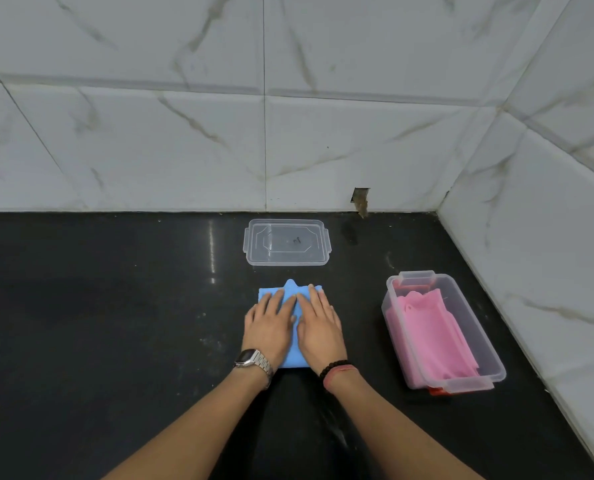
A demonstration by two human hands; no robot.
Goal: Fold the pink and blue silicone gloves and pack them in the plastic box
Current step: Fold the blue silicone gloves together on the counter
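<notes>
A folded blue silicone glove [292, 292] lies flat on the black countertop in the middle. My left hand [270, 323] and my right hand [319, 323] press down on it side by side, fingers straight and spread. The glove's fingertips stick out beyond my fingers. To the right stands the clear plastic box [496, 367] with orange clips. The folded pink glove [430, 327] lies inside it.
The box's clear lid [254, 247] lies on the counter behind the blue glove, near the tiled back wall. A tiled side wall runs along the right, just past the box. The black countertop [98, 306] stretches to the left.
</notes>
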